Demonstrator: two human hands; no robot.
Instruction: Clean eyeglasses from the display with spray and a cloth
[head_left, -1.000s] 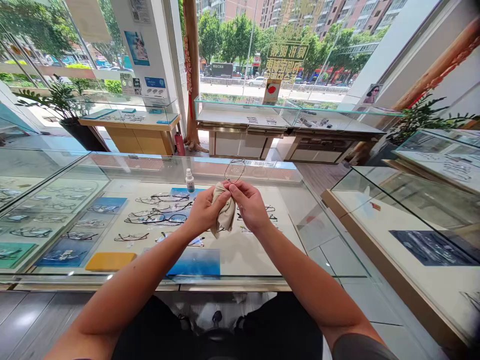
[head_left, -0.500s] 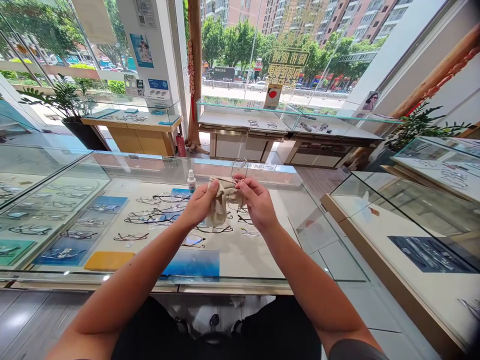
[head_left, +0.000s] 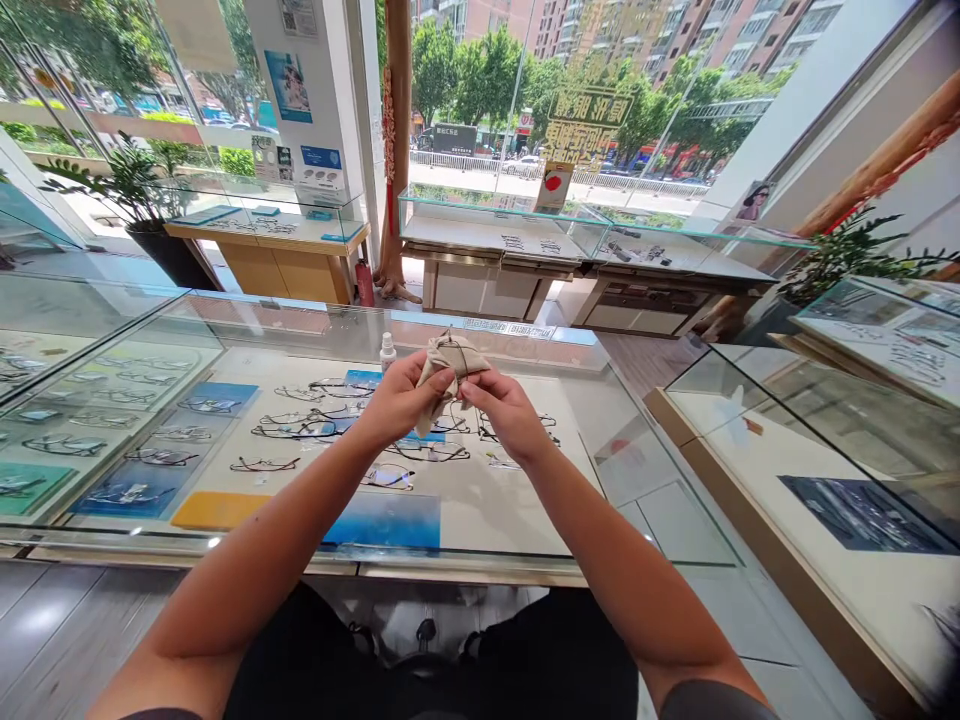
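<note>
Beige cloth point(head_left: 474, 360) lay against thin-rimmed glasses point(head_left: 457, 344), held above the glass display case point(head_left: 517, 556) toward its far edge | left hand point(head_left: 405, 400): fingers closed on cloth | right hand point(head_left: 511, 408): fingertips pinched on glasses | white bottle point(head_left: 387, 353): stood near far edge | room lay open between hands and near edge

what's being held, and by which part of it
Left hand: beige cloth, by a bunched fold. Right hand: glasses, apparently near the frame's middle; exact spot hidden.
</note>
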